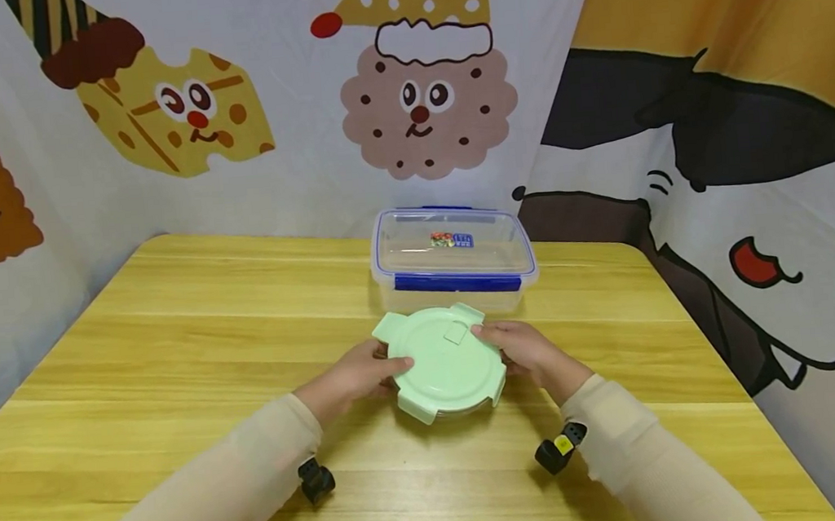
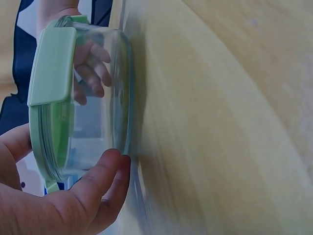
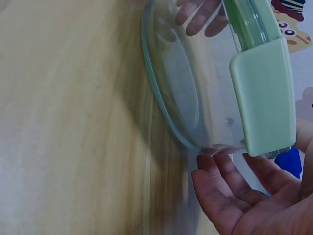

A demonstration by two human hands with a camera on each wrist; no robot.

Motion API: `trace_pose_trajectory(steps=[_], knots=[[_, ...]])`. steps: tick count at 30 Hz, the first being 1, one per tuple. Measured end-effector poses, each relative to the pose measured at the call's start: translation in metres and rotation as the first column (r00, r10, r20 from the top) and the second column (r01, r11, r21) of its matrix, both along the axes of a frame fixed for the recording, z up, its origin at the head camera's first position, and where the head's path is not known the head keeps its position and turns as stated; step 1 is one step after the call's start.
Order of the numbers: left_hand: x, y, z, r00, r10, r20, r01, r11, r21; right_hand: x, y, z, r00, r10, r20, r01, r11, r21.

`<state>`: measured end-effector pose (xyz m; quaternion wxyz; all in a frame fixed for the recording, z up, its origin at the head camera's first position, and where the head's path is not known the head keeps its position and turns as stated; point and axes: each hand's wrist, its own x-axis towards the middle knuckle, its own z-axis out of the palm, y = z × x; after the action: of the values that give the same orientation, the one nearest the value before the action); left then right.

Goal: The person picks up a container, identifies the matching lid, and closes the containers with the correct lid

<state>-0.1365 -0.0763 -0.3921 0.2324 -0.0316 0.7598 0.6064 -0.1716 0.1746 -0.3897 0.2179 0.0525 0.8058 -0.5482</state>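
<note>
A round glass food container with a pale green lid (image 1: 440, 365) is held between both hands, close over the wooden table. My left hand (image 1: 356, 372) grips its left side, thumb on the lid's edge and fingers against the glass wall (image 2: 90, 139). On the opposite side my right hand (image 1: 531, 348) grips it, thumb on top near a small square mark in the lid. Curled fingers (image 3: 220, 188) of that hand support the glass from the side and low down. Lid flaps (image 3: 264, 98) stand around the rim; the back left one sticks outward.
Just behind the container stands a clear rectangular plastic box (image 1: 453, 249) with a blue-edged lid and a blue front latch (image 1: 456, 282). The wood-grain table (image 1: 174, 353) extends to both sides. A cartoon-printed cloth (image 1: 295, 196) hangs behind the table's far edge.
</note>
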Motion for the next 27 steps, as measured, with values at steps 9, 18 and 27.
trace_pose_trajectory(steps=[9, 18, 27], knots=[[0.000, 0.001, -0.001, 1.000, 0.026, -0.001, -0.026, 0.999, -0.028, 0.015, 0.004, 0.005, 1.000, 0.029, -0.013, -0.029, 0.999, 0.019], [-0.001, 0.000, 0.001, 0.999, 0.038, -0.028, -0.039, 0.998, -0.048, 0.032, 0.010, 0.004, 0.997, 0.059, -0.047, -0.058, 0.998, 0.023], [-0.002, -0.006, 0.004, 0.997, 0.064, -0.052, -0.066, 0.997, -0.045, 0.033, 0.011, 0.004, 0.993, 0.098, -0.067, -0.099, 0.995, -0.009]])
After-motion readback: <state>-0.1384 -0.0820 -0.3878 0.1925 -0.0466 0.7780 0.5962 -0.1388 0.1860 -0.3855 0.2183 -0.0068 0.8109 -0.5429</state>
